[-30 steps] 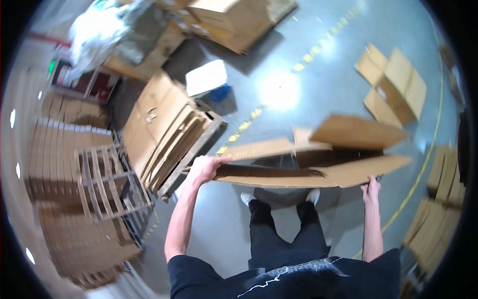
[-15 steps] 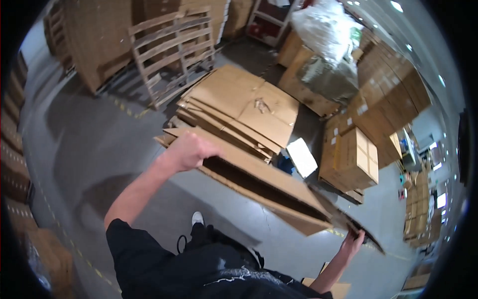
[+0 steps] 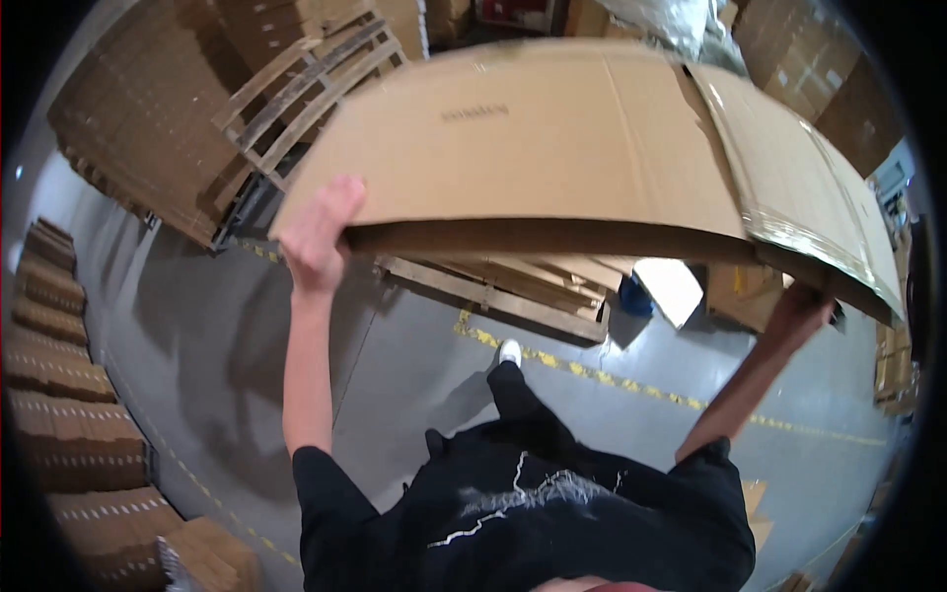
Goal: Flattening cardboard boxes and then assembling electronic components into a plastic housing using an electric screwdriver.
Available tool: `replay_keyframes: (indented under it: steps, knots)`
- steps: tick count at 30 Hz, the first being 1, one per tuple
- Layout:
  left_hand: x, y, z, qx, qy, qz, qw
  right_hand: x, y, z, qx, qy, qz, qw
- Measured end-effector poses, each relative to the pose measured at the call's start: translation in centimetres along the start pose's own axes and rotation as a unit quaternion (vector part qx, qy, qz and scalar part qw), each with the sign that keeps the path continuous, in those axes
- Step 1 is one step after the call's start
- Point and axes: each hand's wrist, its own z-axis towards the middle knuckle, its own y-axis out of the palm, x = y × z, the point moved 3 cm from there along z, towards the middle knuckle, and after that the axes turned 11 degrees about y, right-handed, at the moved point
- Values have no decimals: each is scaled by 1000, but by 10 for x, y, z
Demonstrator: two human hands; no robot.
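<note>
A large flattened cardboard box (image 3: 533,148) is held up before me, its wide face turned upward and clear tape along its right part. My left hand (image 3: 321,237) is closed on its near left edge, thumb on top. Under the near right edge, my right hand (image 3: 804,311) grips the box, its fingers partly hidden by the cardboard. Below the held box, a wooden pallet (image 3: 493,296) with flat cardboard on it shows in part; the box covers the rest.
An upright wooden pallet (image 3: 326,89) leans at the far left by tall brown cartons (image 3: 148,128). Rows of cartons (image 3: 79,434) line the left side. A white panel (image 3: 671,288) and a blue object (image 3: 636,296) are beside the low pallet. Yellow tape (image 3: 582,370) marks the floor.
The cardboard box has been raised and turned so its broad face shows, now over the stack on the pallet. Both hands have moved up and forward with it.
</note>
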Motion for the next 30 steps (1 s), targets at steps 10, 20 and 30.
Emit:
replay_keyframes:
  steps: [10, 20, 30]
  knots:
    - [-157, 258, -151, -574, -256, -15, 778, 436, 32, -52, -56, 525, 200, 825]
    - [-165, 291, -70, -371, -301, -392, 786, 453, -151, -298, 138, 719, -66, 677]
    - [-141, 174, 220, 167, 159, -311, 922, 339, -228, -361, 280, 656, -272, 646]
